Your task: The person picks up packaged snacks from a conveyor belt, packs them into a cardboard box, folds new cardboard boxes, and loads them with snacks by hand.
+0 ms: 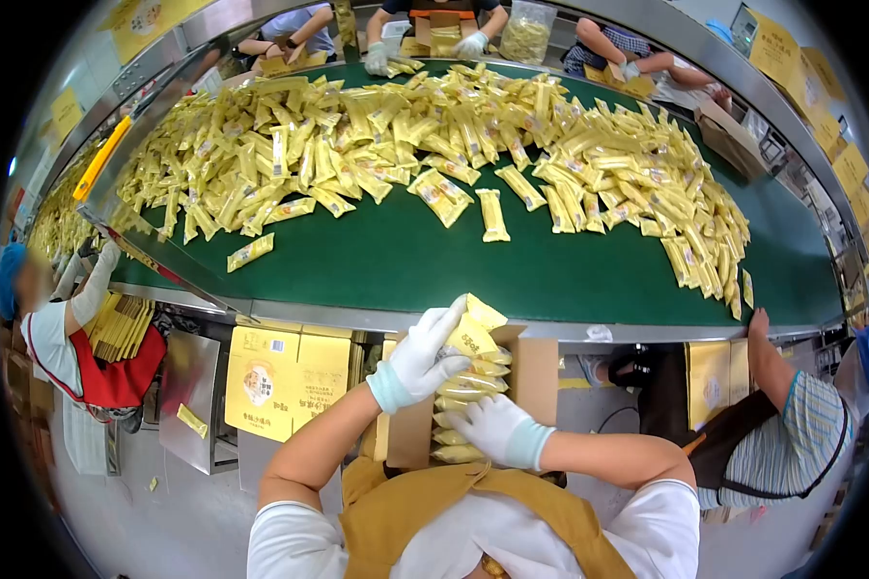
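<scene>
Below the belt's near edge stands an open cardboard box (534,376) with a column of yellow snack packets (470,386) inside. My left hand (421,355), in a white glove, is closed around yellow packets (475,326) at the far end of the box, its thumb lying across them. Gloved as well, my right hand (497,429) rests on the packets inside the box, fingers bent over them. Whether it grips one or only presses on them is hard to see.
A green conveyor belt (357,270) carries a large heap of yellow packets (434,125). Flat printed cartons (285,381) lie at left beside a metal stand (191,425) bearing one packet. Co-workers stand around the belt, one in a red apron (130,367); a bare hand (759,323) touches the right edge.
</scene>
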Available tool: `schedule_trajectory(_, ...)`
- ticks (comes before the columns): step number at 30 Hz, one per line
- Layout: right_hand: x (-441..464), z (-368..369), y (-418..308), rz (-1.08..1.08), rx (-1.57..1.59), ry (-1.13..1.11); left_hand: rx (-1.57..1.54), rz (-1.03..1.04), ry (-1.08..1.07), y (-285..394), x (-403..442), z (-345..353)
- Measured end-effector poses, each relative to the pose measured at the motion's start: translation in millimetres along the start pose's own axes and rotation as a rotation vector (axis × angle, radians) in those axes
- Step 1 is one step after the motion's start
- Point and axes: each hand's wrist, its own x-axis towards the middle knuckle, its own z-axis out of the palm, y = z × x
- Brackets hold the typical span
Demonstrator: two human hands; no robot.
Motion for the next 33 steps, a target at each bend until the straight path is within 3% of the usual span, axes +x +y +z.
schedule_trajectory(2,2.2,16.4,-14.6,0.065,0.075,0.065,-0.091,-0.153,-0.091,8.7,-4.9,12.1)
schedule_trajectory(5,0.7,19.7,-20.5,0.119,0.075,0.038,0.461,0.128,-0.171,-8.8,-12.8,45.3)
schedule_trajectory(7,-5.7,25.2,-13.9,0.09,0.125,0.157,0.557,0.133,-0.221,-8.5,-19.5,62.4)
schedule_trajectory(9,-16.4,24.6,-5.8,0.037,0.366,0.109,0.658,0.204,-0.28,-6.6,-22.7,70.5)
schedule_trajectory(12,-42.0,17.7,-1.2,-0.04,0.446,0.408,0.688,0.163,-0.371,-6.2,-28.4,74.6)
schedule_trajectory(15,-65.1,-12.6,8.4,0.24,0.42,0.309,0.621,0.098,-0.478,9.8,-35.6,72.5)
schedule_trajectory(17,-68.3,-28.7,23.7,0.459,0.437,0.432,0.752,0.068,-0.605,26.8,-39.6,72.5)
schedule_trajectory(19,-56.4,-23.0,40.1,0.525,0.211,0.919,0.834,0.055,-0.641,36.4,-42.3,79.6)
schedule_trajectory(22,-19.2,-4.3,72.3,0.644,0.164,0.927,0.845,0.034,-0.644,27.3,-42.7,91.2)
schedule_trajectory(23,-6.3,0.2,83.7,0.721,0.36,0.626,0.849,0.04,-0.633,26.0,-42.5,91.8)
schedule_trajectory(25,16.8,5.5,97.6,0.854,0.494,0.296,0.816,0.063,-0.609,24.7,-43.9,89.2)
schedule_trajectory(31,2.1,-1.9,89.5,0.785,0.505,0.259,0.742,0.246,-0.633,36.3,-59.9,69.2)
schedule_trajectory(33,-16.6,3.7,76.5,0.571,0.421,0.625,0.499,0.315,-0.492,38.2,-69.2,57.1)
